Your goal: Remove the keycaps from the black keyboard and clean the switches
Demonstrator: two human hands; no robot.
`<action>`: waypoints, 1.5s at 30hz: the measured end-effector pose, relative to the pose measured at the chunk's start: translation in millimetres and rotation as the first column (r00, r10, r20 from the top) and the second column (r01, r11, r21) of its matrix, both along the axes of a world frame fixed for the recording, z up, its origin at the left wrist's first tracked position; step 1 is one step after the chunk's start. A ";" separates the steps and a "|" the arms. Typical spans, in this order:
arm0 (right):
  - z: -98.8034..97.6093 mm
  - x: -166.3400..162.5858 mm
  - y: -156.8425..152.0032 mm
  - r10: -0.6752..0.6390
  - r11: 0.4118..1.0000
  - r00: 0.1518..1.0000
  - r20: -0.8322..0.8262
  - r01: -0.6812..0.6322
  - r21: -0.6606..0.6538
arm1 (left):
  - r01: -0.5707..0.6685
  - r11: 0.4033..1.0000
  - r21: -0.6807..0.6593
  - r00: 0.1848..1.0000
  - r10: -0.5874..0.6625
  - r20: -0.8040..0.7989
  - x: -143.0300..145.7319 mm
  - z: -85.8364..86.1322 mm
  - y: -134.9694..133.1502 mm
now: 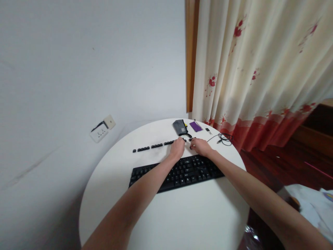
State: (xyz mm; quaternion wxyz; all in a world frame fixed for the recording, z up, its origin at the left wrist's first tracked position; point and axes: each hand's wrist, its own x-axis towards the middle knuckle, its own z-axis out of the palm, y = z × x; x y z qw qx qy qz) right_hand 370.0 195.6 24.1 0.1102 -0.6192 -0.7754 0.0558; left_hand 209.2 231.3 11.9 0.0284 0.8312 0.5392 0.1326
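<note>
A black keyboard (186,171) lies across the white round table, partly hidden under both my forearms. Behind it runs a row of loose black keycaps (156,145), a single one at the left end and then small groups. My left hand (178,148) is closed at the right part of this row, its fingertips by a keycap; whatever it pinches is hidden. To its right, my right hand (201,146) bends its fingers inward, with a small dark keycap (191,147) at the fingertips. More keycaps (191,139) lie just beyond that hand.
At the table's (109,194) far side lie a grey cloth pouch (180,127), a purple packet (196,126) and a small black-and-clear item (208,130). A coiled black cable (225,139) rests near the right edge. A wall socket (99,133) and a curtain (249,76) stand beyond.
</note>
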 end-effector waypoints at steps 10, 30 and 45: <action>-12.1 29.5 -11.7 0.024 0.992 0.979 -0.202 0.001 0.127 | 0.036 0.996 0.082 0.998 -0.041 0.057 1.1 8.5 11.0; -1.2 52.0 -65.9 0.073 0.950 0.719 -0.691 0.162 0.268 | 0.359 0.862 -0.359 0.419 0.195 0.887 -44.0 47.2 -9.0; 11.8 45.8 -96.6 0.056 0.955 0.686 -0.725 0.176 0.240 | 0.716 0.555 -0.423 0.209 0.408 0.889 -44.6 73.6 -88.2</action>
